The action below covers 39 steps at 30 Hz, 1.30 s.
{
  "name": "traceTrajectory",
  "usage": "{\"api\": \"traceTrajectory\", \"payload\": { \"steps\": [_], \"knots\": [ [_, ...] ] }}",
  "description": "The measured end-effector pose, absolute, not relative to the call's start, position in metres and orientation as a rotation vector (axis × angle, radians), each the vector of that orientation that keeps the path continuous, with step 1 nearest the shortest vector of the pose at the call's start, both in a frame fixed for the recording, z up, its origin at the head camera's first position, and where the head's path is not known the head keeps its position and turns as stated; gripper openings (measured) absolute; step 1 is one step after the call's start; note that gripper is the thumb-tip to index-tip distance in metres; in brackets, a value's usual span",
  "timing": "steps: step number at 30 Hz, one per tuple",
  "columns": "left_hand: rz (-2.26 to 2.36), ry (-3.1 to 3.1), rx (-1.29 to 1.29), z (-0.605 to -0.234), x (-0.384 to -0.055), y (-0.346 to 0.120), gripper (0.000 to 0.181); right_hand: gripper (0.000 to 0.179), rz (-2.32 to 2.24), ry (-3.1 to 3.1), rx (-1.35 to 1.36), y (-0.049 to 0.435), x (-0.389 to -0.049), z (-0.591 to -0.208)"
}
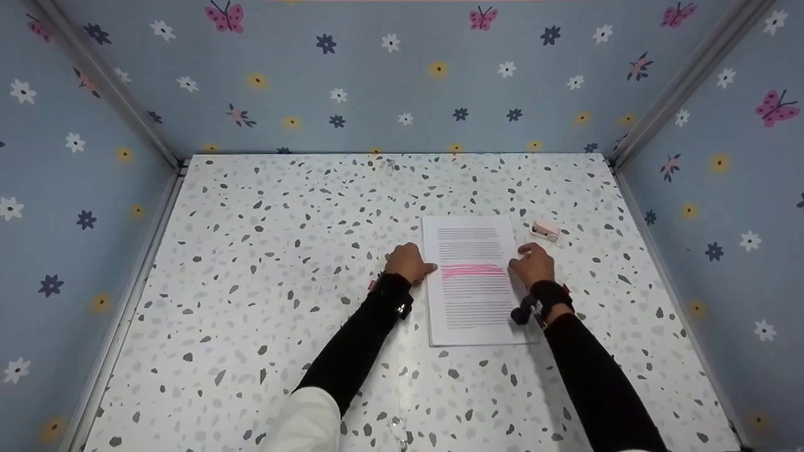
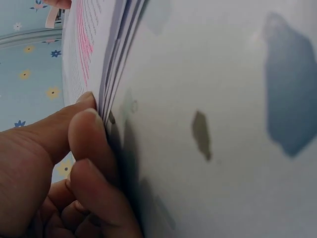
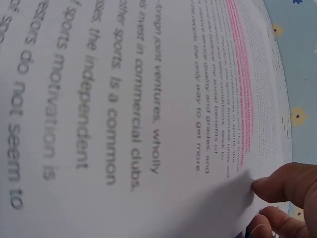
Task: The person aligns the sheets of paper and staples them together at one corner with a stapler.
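Note:
A stack of printed paper sheets [image 1: 474, 314] lies on the speckled table, with pink highlighter strokes [image 1: 473, 270] across the middle of the top page. At its left edge my left hand [image 1: 408, 263] holds the sheets, thumb on top and fingertips against the side. In the left wrist view, several layered sheet edges [image 2: 116, 64] show beside the thumb [image 2: 85, 99]. My right hand [image 1: 534, 265] holds the opposite edge. Its thumb [image 3: 277, 186] rests on the page margin in the right wrist view, the other fingers lower and partly hidden.
Just beyond my right hand lies a small pale pink item [image 1: 544, 231] with a dark opening in its side; its kind is unclear. Blue patterned walls [image 1: 402, 75] enclose the back and both sides of the table [image 1: 282, 263].

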<state>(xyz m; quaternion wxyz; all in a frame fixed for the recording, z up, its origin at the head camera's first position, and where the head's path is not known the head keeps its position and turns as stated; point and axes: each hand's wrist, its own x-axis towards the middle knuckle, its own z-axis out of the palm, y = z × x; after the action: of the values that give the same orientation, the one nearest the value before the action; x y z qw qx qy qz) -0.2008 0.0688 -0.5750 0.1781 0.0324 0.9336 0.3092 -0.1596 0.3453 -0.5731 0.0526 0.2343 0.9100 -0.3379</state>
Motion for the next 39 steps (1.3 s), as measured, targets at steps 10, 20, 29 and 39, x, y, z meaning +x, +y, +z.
{"api": "traceTrajectory", "payload": {
  "steps": [10, 20, 29, 39],
  "knots": [
    [0.855, 2.677, 0.085, -0.574, -0.199, 0.070, 0.037, 0.042, -1.049, 2.705, 0.719, 0.348, -0.162, -0.572],
    [0.914, 2.579, 0.076, -0.572, -0.204, 0.066, 0.038, 0.040, -1.045, 2.727, 0.700, 0.343, -0.161, -0.560],
    [1.447, 2.139, -0.179, -0.565, -0.215, 0.041, 0.041, 0.043, -0.983, 2.697, 0.708, 0.346, -0.161, -0.543],
    [1.475, 2.077, -0.263, -0.556, -0.221, 0.044, 0.036, 0.028, -1.158, 2.432, 0.837, 0.350, -0.175, -0.536]
  ]
}}
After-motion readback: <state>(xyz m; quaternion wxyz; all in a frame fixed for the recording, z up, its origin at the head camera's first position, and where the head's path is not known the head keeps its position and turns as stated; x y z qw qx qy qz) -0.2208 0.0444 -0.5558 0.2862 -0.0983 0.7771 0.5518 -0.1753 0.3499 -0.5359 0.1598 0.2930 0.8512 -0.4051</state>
